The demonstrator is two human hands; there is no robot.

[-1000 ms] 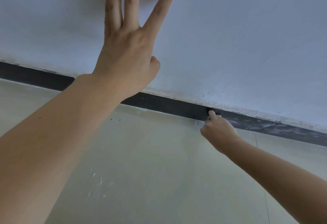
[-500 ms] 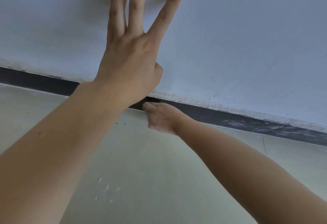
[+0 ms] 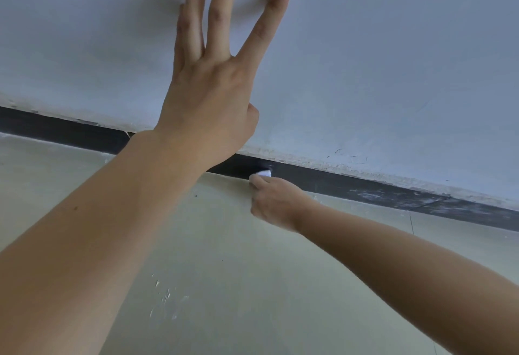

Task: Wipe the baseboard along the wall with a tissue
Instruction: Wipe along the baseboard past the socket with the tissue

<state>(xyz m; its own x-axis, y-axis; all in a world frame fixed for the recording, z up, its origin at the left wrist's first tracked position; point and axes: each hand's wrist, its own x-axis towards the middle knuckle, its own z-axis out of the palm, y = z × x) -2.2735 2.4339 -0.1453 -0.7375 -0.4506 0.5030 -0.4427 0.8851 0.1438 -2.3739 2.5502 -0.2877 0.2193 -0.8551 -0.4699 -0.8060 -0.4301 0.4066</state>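
Observation:
A dark baseboard (image 3: 351, 183) runs along the foot of a pale grey wall (image 3: 379, 60), slanting down to the right, with whitish smears on its right stretch. My right hand (image 3: 276, 201) grips a small white tissue (image 3: 264, 172) and holds it against the baseboard just right of my left wrist. Only a bit of the tissue shows past the fingers. My left hand (image 3: 209, 96) lies flat on the wall above, fingers straight and spread.
A pale greenish floor (image 3: 238, 284) fills the lower half, with white flecks (image 3: 163, 295) near the middle and a tile seam (image 3: 411, 224) at the right. The wall's lower edge (image 3: 365, 173) above the baseboard is chipped and rough.
My right hand slid left along the baseboard to beside my left wrist, then back a little to the right. The tissue tip now shows. My left hand stays pressed on the wall.

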